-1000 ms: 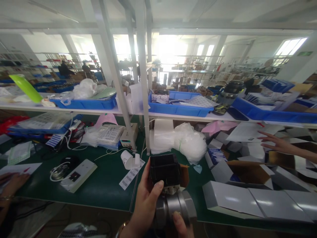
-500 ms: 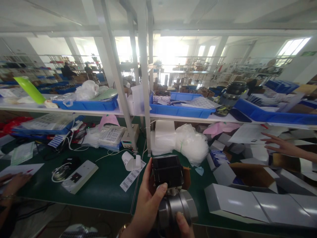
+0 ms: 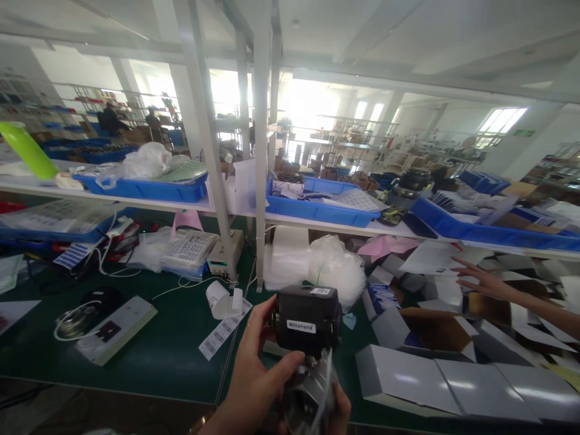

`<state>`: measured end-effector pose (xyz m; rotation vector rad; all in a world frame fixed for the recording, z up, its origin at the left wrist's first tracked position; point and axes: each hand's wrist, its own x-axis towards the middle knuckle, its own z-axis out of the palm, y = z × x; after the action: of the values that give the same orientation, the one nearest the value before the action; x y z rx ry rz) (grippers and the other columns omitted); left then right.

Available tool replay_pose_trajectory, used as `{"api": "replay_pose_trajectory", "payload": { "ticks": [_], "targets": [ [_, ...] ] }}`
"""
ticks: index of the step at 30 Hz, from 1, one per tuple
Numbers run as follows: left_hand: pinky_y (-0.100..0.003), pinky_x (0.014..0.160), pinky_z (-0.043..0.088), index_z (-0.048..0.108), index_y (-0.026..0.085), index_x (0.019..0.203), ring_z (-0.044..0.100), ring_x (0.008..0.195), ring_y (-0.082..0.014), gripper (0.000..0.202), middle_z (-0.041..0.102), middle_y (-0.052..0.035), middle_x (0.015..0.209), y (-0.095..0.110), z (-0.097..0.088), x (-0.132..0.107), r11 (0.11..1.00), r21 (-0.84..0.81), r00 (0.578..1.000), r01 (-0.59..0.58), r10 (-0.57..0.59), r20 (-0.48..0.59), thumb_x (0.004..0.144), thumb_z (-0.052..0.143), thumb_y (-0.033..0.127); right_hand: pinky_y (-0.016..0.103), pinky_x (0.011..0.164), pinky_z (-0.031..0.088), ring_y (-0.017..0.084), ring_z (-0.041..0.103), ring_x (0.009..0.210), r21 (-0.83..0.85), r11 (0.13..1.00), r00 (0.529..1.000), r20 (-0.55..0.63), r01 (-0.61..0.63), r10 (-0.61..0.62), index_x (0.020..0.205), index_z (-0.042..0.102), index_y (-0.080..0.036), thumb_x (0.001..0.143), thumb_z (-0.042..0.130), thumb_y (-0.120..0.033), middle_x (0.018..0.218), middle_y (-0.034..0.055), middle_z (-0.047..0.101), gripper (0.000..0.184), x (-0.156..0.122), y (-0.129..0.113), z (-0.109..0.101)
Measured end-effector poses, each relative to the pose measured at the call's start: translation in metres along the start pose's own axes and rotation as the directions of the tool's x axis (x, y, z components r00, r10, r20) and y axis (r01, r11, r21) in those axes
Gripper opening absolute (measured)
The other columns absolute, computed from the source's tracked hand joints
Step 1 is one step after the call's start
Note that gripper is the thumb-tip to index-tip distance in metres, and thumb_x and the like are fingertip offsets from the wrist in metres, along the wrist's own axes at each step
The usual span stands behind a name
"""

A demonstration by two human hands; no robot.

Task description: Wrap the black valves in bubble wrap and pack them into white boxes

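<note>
A motorized valve (image 3: 308, 323) with a black actuator housing and a shiny metal body is held up in front of me, near the table's front edge. A white label with dark lettering faces me on its housing, and a smaller sticker shows on top. My left hand (image 3: 256, 368) grips it from the left, thumb across the neck between housing and body. Low on the right, the fingers of my right hand (image 3: 341, 406) curl round the metal body; the rest of that hand is hidden. A clear plastic edge (image 3: 325, 380) shows along the body.
A strip of printed labels (image 3: 222, 332) lies left of the valve. White boxes (image 3: 408, 374) and open cartons fill the right side, where another person's hand (image 3: 480, 278) reaches in. Shelf posts (image 3: 260, 151), plastic bags (image 3: 335, 266) and blue trays (image 3: 326, 208) stand behind.
The valve has turned in my hands, so its labelled side now faces me. My view has shifted to the right, and the co-worker's hands at far left have nearly left the picture.
</note>
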<state>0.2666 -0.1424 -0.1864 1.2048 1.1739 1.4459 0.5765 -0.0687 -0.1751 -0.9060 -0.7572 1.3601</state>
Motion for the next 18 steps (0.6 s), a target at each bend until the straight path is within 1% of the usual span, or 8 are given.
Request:
{"api": "replay_pose_trajectory", "payload": {
  "ticks": [2,4,7,10,12,14,16,18],
  "targets": [
    [-0.044,0.103,0.053,0.052,0.022,0.144,0.057,0.130,-0.0380,0.083,0.058,-0.0146,0.145,-0.001,0.004,0.008,0.992,-0.103,0.996,0.068,-0.062,0.062,0.070,0.085,0.034,0.006,0.051,0.051,0.002,0.069,0.055,-0.103,0.992,0.989,-0.113,0.078,-0.090,0.070,0.073,-0.026,0.086,0.052,-0.011,0.088,-0.0155,0.080,0.031,0.058,-0.065,-0.061],
    [-0.044,0.104,0.052,0.055,0.022,0.141,0.061,0.125,-0.0365,0.086,0.064,-0.0144,0.138,-0.004,0.008,0.017,0.958,-0.242,0.974,0.153,-0.106,0.199,0.064,0.090,0.036,-0.001,0.047,0.044,-0.002,0.064,0.047,-0.208,0.978,0.976,-0.206,0.022,-0.066,0.064,0.071,-0.023,0.083,0.043,0.001,0.084,-0.0154,0.080,0.042,0.104,-0.109,-0.114],
    [-0.045,0.101,0.053,0.064,0.020,0.127,0.068,0.114,-0.0339,0.079,0.073,-0.0132,0.120,-0.009,0.014,0.031,0.867,-0.375,0.885,0.327,-0.142,0.444,0.058,0.095,0.042,-0.001,0.047,0.047,0.000,0.069,0.053,-0.157,0.986,0.969,-0.247,-0.060,0.020,0.065,0.071,-0.026,0.084,0.040,0.005,0.088,-0.0164,0.080,0.048,0.137,-0.128,-0.158],
    [-0.046,0.096,0.054,0.071,0.015,0.113,0.071,0.104,-0.0334,0.072,0.076,-0.0137,0.108,-0.008,0.019,0.042,0.826,-0.340,0.772,0.449,-0.167,0.613,0.052,0.097,0.044,0.002,0.051,0.052,0.003,0.073,0.058,-0.038,0.997,0.969,-0.239,-0.074,0.063,0.070,0.073,-0.029,0.085,0.043,0.005,0.093,-0.0133,0.081,0.048,0.138,-0.122,-0.166],
    [-0.045,0.093,0.055,0.073,0.013,0.105,0.073,0.095,-0.0311,0.067,0.078,-0.0128,0.098,-0.003,0.021,0.046,0.828,-0.298,0.731,0.475,-0.182,0.657,0.051,0.098,0.042,0.000,0.051,0.051,0.002,0.073,0.058,-0.016,0.999,0.971,-0.236,-0.039,0.034,0.072,0.073,-0.029,0.084,0.042,0.008,0.092,-0.0125,0.081,0.050,0.133,-0.119,-0.161],
    [-0.043,0.089,0.056,0.074,0.013,0.102,0.074,0.087,-0.0279,0.060,0.078,-0.0103,0.090,0.002,0.024,0.046,0.831,-0.281,0.750,0.481,-0.224,0.622,0.052,0.097,0.036,-0.001,0.050,0.049,0.002,0.071,0.056,-0.020,1.000,0.973,-0.232,-0.019,0.014,0.069,0.072,-0.028,0.084,0.047,0.007,0.090,-0.0116,0.081,0.045,0.127,-0.118,-0.152],
    [-0.043,0.089,0.056,0.073,0.013,0.101,0.074,0.087,-0.0278,0.058,0.078,-0.0093,0.090,0.006,0.026,0.046,0.844,-0.284,0.814,0.455,-0.265,0.517,0.051,0.097,0.030,0.001,0.050,0.051,0.003,0.071,0.055,0.010,1.000,0.970,-0.241,0.020,-0.017,0.072,0.072,-0.028,0.084,0.050,0.005,0.089,-0.0125,0.081,0.041,0.120,-0.116,-0.141],
    [-0.045,0.093,0.056,0.071,0.015,0.104,0.073,0.096,-0.0304,0.061,0.079,-0.0090,0.097,0.011,0.027,0.045,0.885,-0.275,0.887,0.375,-0.256,0.385,0.049,0.097,0.024,0.004,0.051,0.052,0.002,0.072,0.057,0.102,0.991,0.970,-0.238,0.084,-0.058,0.076,0.072,-0.026,0.085,0.047,0.003,0.091,-0.0138,0.081,0.040,0.112,-0.113,-0.129]
  ]
}}
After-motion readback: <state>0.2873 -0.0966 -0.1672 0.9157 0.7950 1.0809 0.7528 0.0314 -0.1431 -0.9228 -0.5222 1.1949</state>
